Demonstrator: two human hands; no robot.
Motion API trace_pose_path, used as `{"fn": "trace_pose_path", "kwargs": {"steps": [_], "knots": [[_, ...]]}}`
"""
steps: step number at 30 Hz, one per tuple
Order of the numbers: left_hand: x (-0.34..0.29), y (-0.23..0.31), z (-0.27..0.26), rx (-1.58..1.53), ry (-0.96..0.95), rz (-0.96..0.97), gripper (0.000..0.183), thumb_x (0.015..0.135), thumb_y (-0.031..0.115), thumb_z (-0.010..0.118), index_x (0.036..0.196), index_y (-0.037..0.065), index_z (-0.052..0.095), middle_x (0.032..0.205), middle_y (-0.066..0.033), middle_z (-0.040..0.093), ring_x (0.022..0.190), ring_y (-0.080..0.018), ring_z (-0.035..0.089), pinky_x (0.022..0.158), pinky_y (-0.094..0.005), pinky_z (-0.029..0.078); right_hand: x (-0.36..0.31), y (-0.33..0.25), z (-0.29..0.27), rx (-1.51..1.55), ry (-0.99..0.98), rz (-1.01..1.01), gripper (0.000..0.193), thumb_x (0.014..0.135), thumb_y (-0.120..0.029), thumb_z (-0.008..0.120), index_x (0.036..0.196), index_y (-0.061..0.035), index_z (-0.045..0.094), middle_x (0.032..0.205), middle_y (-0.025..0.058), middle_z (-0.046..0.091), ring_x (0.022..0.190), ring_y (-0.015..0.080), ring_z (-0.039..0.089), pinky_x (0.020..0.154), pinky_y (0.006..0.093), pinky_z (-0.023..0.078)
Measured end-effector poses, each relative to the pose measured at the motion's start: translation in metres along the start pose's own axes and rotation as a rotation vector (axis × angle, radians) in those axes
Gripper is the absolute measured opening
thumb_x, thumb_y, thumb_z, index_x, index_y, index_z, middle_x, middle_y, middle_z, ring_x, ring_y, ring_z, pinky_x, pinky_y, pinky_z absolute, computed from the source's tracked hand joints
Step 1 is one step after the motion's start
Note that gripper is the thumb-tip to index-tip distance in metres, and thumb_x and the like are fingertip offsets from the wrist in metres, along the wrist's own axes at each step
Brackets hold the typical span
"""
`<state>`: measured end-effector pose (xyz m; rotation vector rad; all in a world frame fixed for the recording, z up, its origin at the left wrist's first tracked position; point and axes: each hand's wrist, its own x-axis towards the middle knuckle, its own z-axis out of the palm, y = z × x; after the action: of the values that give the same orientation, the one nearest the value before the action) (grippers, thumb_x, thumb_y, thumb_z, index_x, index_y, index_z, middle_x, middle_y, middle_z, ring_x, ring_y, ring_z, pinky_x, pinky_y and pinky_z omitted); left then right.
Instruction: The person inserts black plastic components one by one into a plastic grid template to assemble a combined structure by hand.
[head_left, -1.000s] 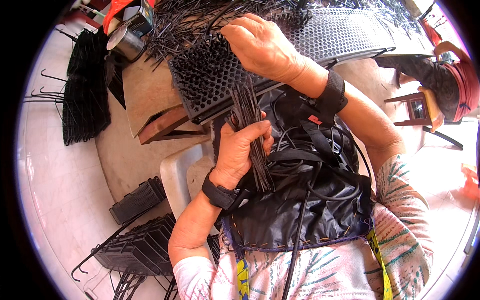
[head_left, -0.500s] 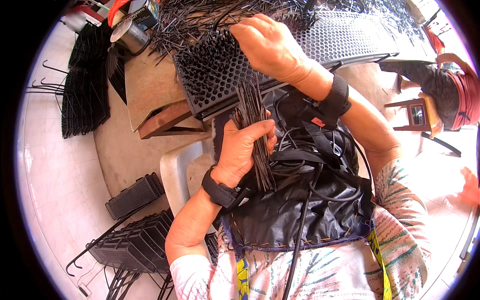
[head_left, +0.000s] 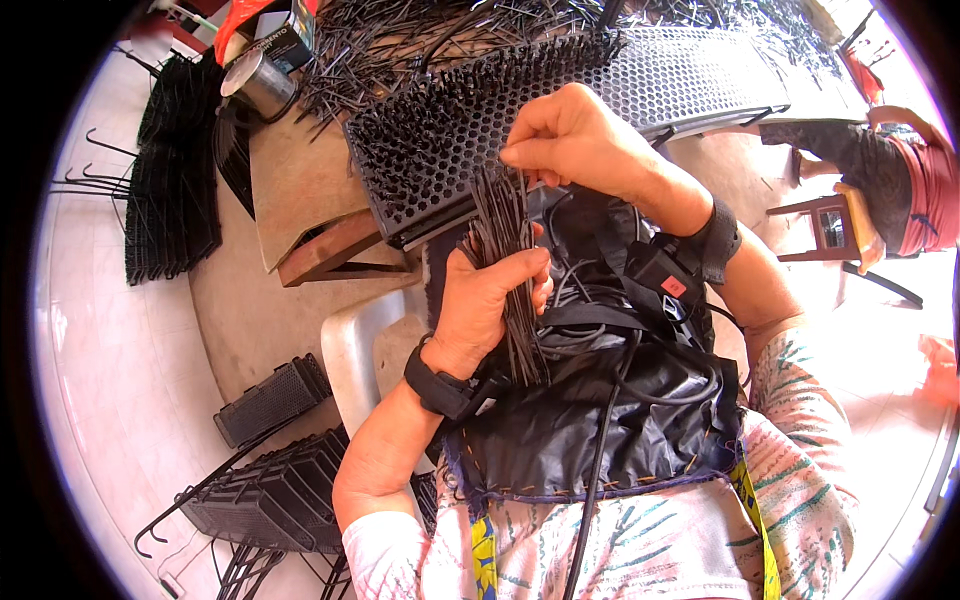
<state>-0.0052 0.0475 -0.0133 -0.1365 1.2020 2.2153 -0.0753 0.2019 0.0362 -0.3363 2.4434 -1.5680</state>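
Observation:
My left hand (head_left: 492,295) is closed round a bundle of thin black strips (head_left: 507,215), held upright in front of my black apron (head_left: 590,430). Thumb and forefinger of my right hand (head_left: 572,140) pinch together at the bundle's upper tips, on what looks like one thin black strip; its far end is too fine to make out. Just beyond both hands lies a black perforated tray (head_left: 490,135) with rows of round holes. Many strips stand in its left and far holes, while the holes nearer me and to the right show bare.
Loose black strips (head_left: 375,45) cover the table behind the tray, beside a metal can (head_left: 260,85). Black trays (head_left: 270,490) with hooked rods stand on the floor at left. A white chair (head_left: 350,345) is by my left arm. Another person (head_left: 905,190) is at far right.
My right hand has come down and nearer from over the tray to the tips of the bundle. My left hand has stayed nearly still, holding the strips.

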Motion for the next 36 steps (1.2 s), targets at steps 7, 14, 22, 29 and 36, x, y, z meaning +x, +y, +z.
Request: {"fn": "trace_pose_path", "kwargs": {"steps": [7, 14, 22, 29, 36], "knots": [[0.002, -0.002, -0.002, -0.069, 0.052, -0.016, 0.020, 0.074, 0.003, 0.059, 0.091, 0.002, 0.051, 0.061, -0.0056, 0.052, 0.049, -0.0139, 0.051, 0.042, -0.0251, 0.041, 0.031, 0.015, -0.008, -0.376, 0.481, -0.473, 0.009, 0.079, -0.010, 0.057, 0.077, -0.0012, 0.059, 0.061, 0.0012, 0.059, 0.050, 0.0039, 0.051, 0.045, 0.0171, 0.041], [0.002, -0.001, -0.001, -0.070, 0.073, -0.023, 0.019, 0.073, 0.003, 0.059, 0.091, 0.001, 0.051, 0.060, -0.0052, 0.051, 0.047, -0.0144, 0.050, 0.040, -0.0249, 0.039, 0.054, 0.022, 0.006, -0.432, 0.678, -0.846, 0.008, 0.075, -0.009, 0.060, 0.079, -0.0029, 0.057, 0.063, 0.0121, 0.056, 0.055, 0.0245, 0.057, 0.049, 0.0285, 0.045], [0.002, -0.002, 0.001, -0.077, 0.064, -0.019, 0.019, 0.074, 0.002, 0.058, 0.091, 0.000, 0.050, 0.060, -0.0057, 0.051, 0.047, -0.0150, 0.050, 0.040, -0.0252, 0.039, 0.066, 0.034, 0.011, -0.602, 0.571, -0.917, 0.004, 0.073, -0.004, 0.056, 0.077, -0.0029, 0.055, 0.066, 0.0119, 0.056, 0.058, 0.0297, 0.057, 0.050, 0.0336, 0.046], [0.001, -0.001, 0.000, -0.070, 0.062, 0.003, 0.020, 0.074, 0.002, 0.058, 0.092, 0.000, 0.050, 0.060, -0.0064, 0.050, 0.047, -0.0149, 0.049, 0.042, -0.0254, 0.039, 0.057, 0.018, 0.012, -0.868, 0.299, -0.808, 0.016, 0.068, -0.004, 0.052, 0.084, -0.0033, 0.052, 0.058, 0.0133, 0.054, 0.055, 0.0313, 0.056, 0.047, 0.0375, 0.044], [0.001, -0.002, 0.001, -0.064, 0.081, -0.048, 0.021, 0.073, 0.002, 0.058, 0.092, 0.000, 0.050, 0.061, -0.0066, 0.051, 0.047, -0.0150, 0.049, 0.042, -0.0255, 0.040, 0.064, 0.013, 0.003, -0.816, 0.255, -0.690, 0.009, 0.067, -0.009, 0.055, 0.067, 0.0003, 0.055, 0.060, 0.0171, 0.055, 0.061, 0.0342, 0.056, 0.054, 0.0414, 0.045]]}}
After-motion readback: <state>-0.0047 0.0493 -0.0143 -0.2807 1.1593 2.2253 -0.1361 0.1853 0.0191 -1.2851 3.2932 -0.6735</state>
